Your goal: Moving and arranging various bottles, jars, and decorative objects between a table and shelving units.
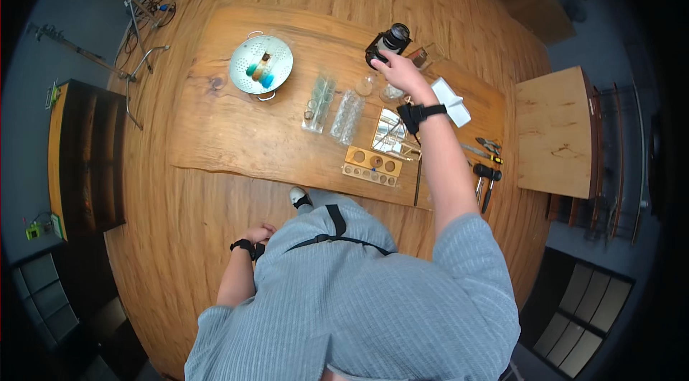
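Observation:
With fingers at its near side, my right hand touches a black lantern-like object with a glass middle; whether it grips it I cannot tell. My left hand hangs beside my waist, off the table, with nothing visible in it. Near the right hand stand a round glass vessel and a glass jar with whitish contents. Two rows of clear glass or plastic tubes lie mid-table. A white colander holding green, brown and blue items sits at the left.
A wooden holder with round holes lies near the front edge, by a mirror-like tray. White folded paper, pliers and black-headed mallets are at the right. Metal stands and a wooden cabinet flank the wooden table.

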Tool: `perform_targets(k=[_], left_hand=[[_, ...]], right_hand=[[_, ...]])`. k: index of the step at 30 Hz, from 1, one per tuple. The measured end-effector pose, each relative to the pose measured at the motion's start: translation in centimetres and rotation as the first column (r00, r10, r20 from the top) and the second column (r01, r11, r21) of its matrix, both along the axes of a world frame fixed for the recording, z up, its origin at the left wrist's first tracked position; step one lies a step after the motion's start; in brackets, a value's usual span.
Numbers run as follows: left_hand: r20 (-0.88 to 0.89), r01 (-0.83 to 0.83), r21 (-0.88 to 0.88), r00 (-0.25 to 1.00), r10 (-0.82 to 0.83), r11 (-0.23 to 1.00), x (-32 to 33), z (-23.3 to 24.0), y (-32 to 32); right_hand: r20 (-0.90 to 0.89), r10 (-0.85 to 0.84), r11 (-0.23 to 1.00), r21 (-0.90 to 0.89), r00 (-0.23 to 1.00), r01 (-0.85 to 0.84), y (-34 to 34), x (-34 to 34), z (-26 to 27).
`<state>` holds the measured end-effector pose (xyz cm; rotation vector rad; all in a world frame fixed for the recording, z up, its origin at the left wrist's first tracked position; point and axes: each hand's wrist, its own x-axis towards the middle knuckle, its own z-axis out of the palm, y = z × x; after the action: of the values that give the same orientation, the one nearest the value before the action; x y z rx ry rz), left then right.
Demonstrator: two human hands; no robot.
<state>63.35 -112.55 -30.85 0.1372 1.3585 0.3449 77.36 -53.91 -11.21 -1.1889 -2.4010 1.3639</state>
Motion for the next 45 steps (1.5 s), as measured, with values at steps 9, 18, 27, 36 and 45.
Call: perform_targets(k=[9,18,27,36,45], left_hand=[[-0.039,-0.306,-0.037,0.952,0.305,0.951,4.0,0.5,-5.2],[-0.175,-0.39,-0.075,0.911,0.373,0.918,7.4,1.4,-6.9],[-0.22,-0.076,0.069,0.971,0.09,0.995,1.9,0.9,-1.5],[0.111,-0.05,0.421,0.994,0.003,0.906,-2.6,11.2,18.3],[0.444,0.231,0.696,0.605,-0.661,0.679,7.4,17.8,29.7]], right_hand=[[0.727,0.005,0.973,0.155,0.687,-0.171,5.6,-6.1,-13.8],[0.669,0.082,0.958,0.152,0.739,-0.244,6.2,-6.7,-18.8],[0.291,0.111,0.994,-0.021,0.95,-0.11,7.0,-4.0,-3.9],[-0.525,0.007,0.925,-0.321,0.851,-0.205,-9.1,11.5,12.3],[-0.295,-0.2,0.816,-0.578,0.934,-0.008,-26.0,18.1,4.7]])
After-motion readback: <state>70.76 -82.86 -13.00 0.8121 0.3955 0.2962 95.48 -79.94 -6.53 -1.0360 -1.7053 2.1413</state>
